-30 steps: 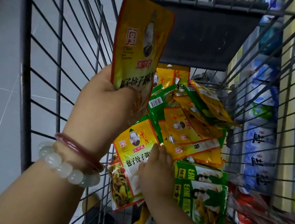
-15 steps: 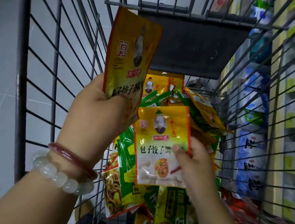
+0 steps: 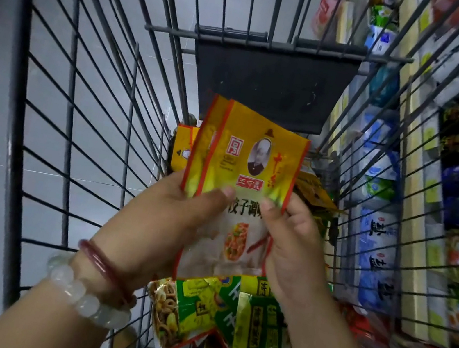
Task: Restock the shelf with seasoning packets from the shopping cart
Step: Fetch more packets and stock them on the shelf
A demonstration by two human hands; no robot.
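The front yellow foil seasoning packet with red edges (image 3: 249, 177) bears a red label reading 王守義, red script 十三香, and below it black characters 饺子调, partly covered. Blue-and-white bags (image 3: 374, 248) on the shelf beyond the cart wires show 盐.

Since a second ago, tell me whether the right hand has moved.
Yes. The right hand rose from the packets lying in the cart up to the left hand, and both now pinch the yellow packets below the dark flap.
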